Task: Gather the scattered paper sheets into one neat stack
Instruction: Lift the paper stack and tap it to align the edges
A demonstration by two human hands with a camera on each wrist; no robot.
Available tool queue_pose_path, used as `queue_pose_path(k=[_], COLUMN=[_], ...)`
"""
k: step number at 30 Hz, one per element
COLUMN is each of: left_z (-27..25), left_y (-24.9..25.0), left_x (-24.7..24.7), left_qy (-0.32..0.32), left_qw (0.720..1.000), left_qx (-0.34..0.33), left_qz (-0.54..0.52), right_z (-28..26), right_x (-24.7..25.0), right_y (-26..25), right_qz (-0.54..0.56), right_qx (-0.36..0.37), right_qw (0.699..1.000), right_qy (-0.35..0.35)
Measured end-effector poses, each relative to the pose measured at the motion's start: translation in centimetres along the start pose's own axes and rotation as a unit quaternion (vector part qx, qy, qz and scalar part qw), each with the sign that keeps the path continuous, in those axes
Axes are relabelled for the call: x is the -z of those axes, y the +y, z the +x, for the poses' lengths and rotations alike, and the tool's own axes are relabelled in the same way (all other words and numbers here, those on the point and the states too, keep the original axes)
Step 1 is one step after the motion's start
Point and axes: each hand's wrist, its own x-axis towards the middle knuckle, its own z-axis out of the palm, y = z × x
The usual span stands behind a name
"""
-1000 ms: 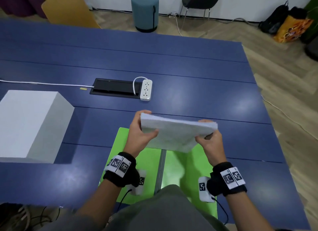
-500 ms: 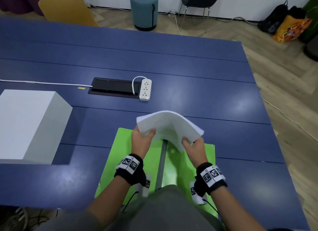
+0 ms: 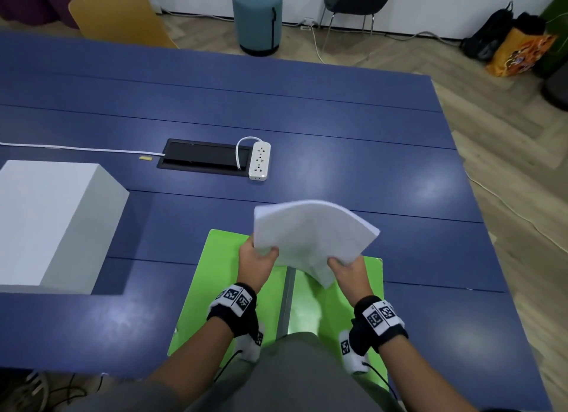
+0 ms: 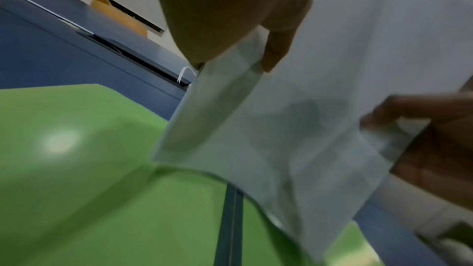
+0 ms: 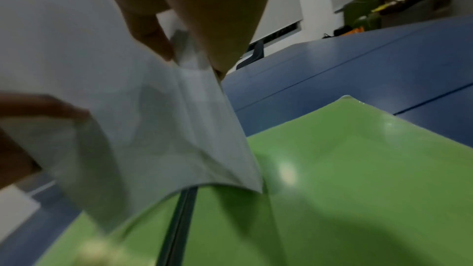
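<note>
A stack of white paper sheets (image 3: 310,236) is held in the air above an open green folder (image 3: 221,276), bowed upward in an arch. My left hand (image 3: 258,259) pinches its near left edge, thumb on top. My right hand (image 3: 347,268) pinches the near right edge the same way. In the left wrist view the paper stack (image 4: 294,139) hangs from my left hand (image 4: 256,52), its lower edge just above the green folder (image 4: 89,169). In the right wrist view my right hand (image 5: 179,48) grips the paper stack (image 5: 143,124) over the folder (image 5: 345,179).
The folder lies at the near edge of a blue table (image 3: 338,129). A white box (image 3: 52,224) stands at the left. A white power strip (image 3: 259,161) and a black cable hatch (image 3: 203,156) lie behind the folder. Chairs, a stool and bags stand on the floor beyond.
The stack was held flat a second ago; both hands have moved closer together and nearer to me, so the paper now bows upward over the folder.
</note>
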Motion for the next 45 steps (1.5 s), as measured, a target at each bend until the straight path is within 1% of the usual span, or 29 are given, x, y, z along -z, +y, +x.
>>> queue_pose_path(k=[2,3,4,5,6,7,8,9,10,11,12,13,14,16,17,19,21,22,24,26,28,31,32,34,36,39,41,43,45], left_z=[0.8,1.2,1.5,1.7,1.7,1.7,1.5,1.3,1.3,1.1,1.1,1.0,1.0,1.3,1.6,2.2,2.9,3.0,2.7,2.1,1.6,1.3,1.3,1.3,1.5,1.5,1.5,1.7,2.0], left_y=[1.3,2.1,2.9,3.5,4.4,5.1,5.9,6.6,7.1,7.6,8.0,8.5,8.8,9.4,9.3,8.8,7.9,7.3,6.6,6.0,5.6,5.2,4.9,4.0,2.1,-2.1,-3.6,-3.5,-3.0], left_x=[0.5,0.9,1.3,1.5,1.6,1.6,1.5,1.2,0.8,0.5,0.3,0.1,0.2,1.1,2.1,5.0,7.8,8.8,9.1,7.7,5.6,3.2,2.8,2.5,2.6,2.4,2.2,2.0,2.3], left_qy=[-0.038,-0.064,-0.085,-0.101,-0.11,-0.118,-0.123,-0.133,-0.14,-0.149,-0.155,-0.164,-0.174,-0.192,-0.193,-0.169,-0.147,-0.154,-0.174,-0.157,-0.091,0.033,0.064,0.103,0.103,0.042,0.042,0.059,0.059], left_qw=[0.997,0.994,0.987,0.975,0.954,0.926,0.898,0.875,0.857,0.843,0.832,0.824,0.82,0.827,0.842,0.874,0.899,0.919,0.965,0.986,0.994,0.995,0.992,0.987,0.99,0.996,0.993,0.993,0.993], left_qx=[-0.051,-0.077,-0.106,-0.14,-0.181,-0.218,-0.246,-0.265,-0.278,-0.288,-0.293,-0.291,-0.281,-0.237,-0.203,-0.144,-0.109,-0.1,-0.079,-0.045,-0.028,-0.029,-0.029,-0.028,0.005,0.079,0.106,0.099,0.097], left_qz=[0.031,0.049,0.086,0.138,0.212,0.285,0.344,0.383,0.41,0.43,0.446,0.458,0.468,0.472,0.461,0.431,0.398,0.348,0.18,0.035,-0.045,-0.088,-0.102,-0.123,-0.095,-0.026,0.002,-0.012,-0.032], right_z=[0.6,0.8,1.0,1.0,1.1,1.2,1.4,1.6,1.9,2.0,2.0,2.0,1.9,1.7,1.6,1.5,1.3,1.2,1.2,1.5,1.9,2.0,1.9,1.9,1.9,1.5,1.4,1.5,1.6], right_x=[1.4,2.5,3.7,4.9,6.1,7.1,7.8,8.2,8.2,8.1,7.7,7.3,7.0,6.7,6.6,6.7,7.0,7.1,7.2,6.6,5.5,4.2,4.0,3.8,3.7,3.4,2.8,2.7,3.3], right_y=[-0.4,-0.9,-1.4,-2.2,-3.1,-4.0,-4.8,-5.7,-6.3,-6.8,-7.2,-7.1,-7.1,-6.4,-6.0,-5.3,-4.5,-4.3,-3.8,-3.6,-3.8,-4.7,-4.7,-3.8,-1.7,2.2,3.3,2.7,2.1], right_qz=[0.004,0.018,0.033,0.029,0.012,-0.019,-0.06,-0.103,-0.127,-0.131,-0.117,-0.108,-0.091,-0.043,-0.009,0.04,0.067,0.078,0.096,0.11,0.118,0.131,0.132,0.127,0.094,0.015,0.009,0.018,0.018], right_qx=[0.005,0.019,0.048,0.081,0.12,0.155,0.192,0.219,0.229,0.212,0.174,0.139,0.118,0.088,0.077,0.062,0.053,0.051,0.052,0.051,0.055,0.087,0.096,0.088,0.038,-0.048,-0.066,-0.065,-0.052], right_qw=[1.0,1.0,0.998,0.993,0.984,0.975,0.967,0.961,0.962,0.968,0.976,0.981,0.986,0.995,0.997,0.997,0.996,0.995,0.992,0.99,0.987,0.98,0.978,0.979,0.988,0.998,0.997,0.995,0.996], right_qy=[-0.006,0.008,0.039,0.086,0.129,0.156,0.158,0.134,0.077,-0.001,-0.066,-0.086,-0.071,-0.024,-0.007,0.024,0.038,0.044,0.059,0.069,0.09,0.124,0.129,0.135,0.116,0.036,0.042,0.073,0.077])
